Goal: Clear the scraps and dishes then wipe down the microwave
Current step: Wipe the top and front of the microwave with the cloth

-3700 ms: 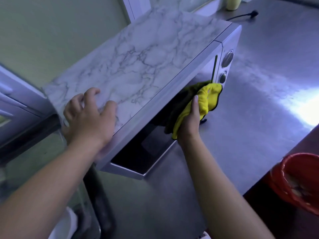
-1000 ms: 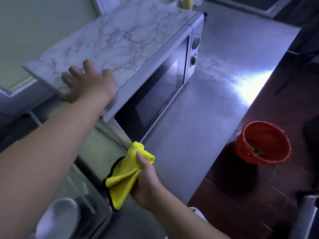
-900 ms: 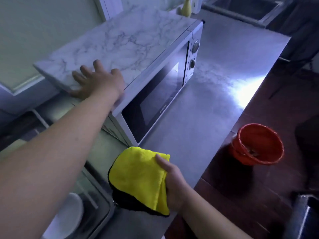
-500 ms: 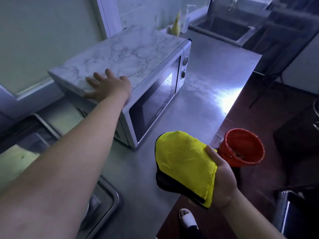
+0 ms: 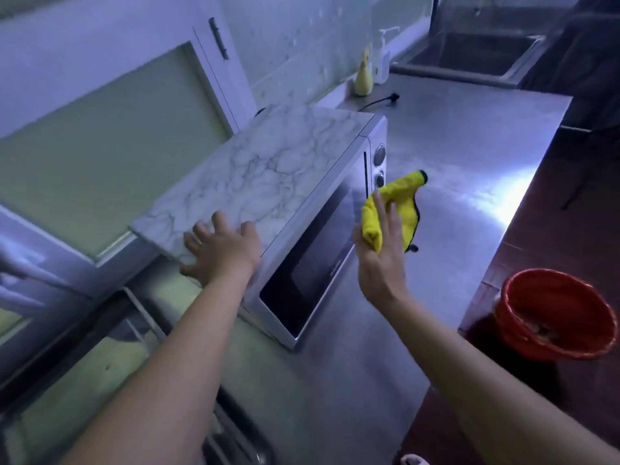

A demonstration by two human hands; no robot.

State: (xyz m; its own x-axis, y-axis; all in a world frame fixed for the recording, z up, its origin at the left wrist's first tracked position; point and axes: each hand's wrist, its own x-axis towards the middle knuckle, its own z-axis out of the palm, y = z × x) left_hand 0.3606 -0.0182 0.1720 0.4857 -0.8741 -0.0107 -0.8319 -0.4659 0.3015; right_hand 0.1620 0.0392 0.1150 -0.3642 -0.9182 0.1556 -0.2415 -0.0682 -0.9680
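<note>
The microwave [image 5: 278, 176] with a marble-patterned top stands on the steel counter, its dark glass door closed. My left hand [image 5: 219, 251] rests flat on the near corner of its top, fingers spread. My right hand [image 5: 382, 260] is raised in front of the door's right side, near the two control knobs. It holds a yellow cloth with a black edge [image 5: 399, 204], bunched against the palm with the fingers mostly straight. The cloth hangs just clear of the door.
A red bucket [image 5: 555, 313] with scraps inside stands on the floor at the right of the steel counter [image 5: 436, 156]. A yellow bottle [image 5: 364, 78] and a pump dispenser stand against the back wall. A sink lies at the far right; a tray sits at the bottom left.
My right hand has risen from beside the counter edge up to the microwave's control side, and the cloth went from spread flat to bunched. My left hand stayed on the top.
</note>
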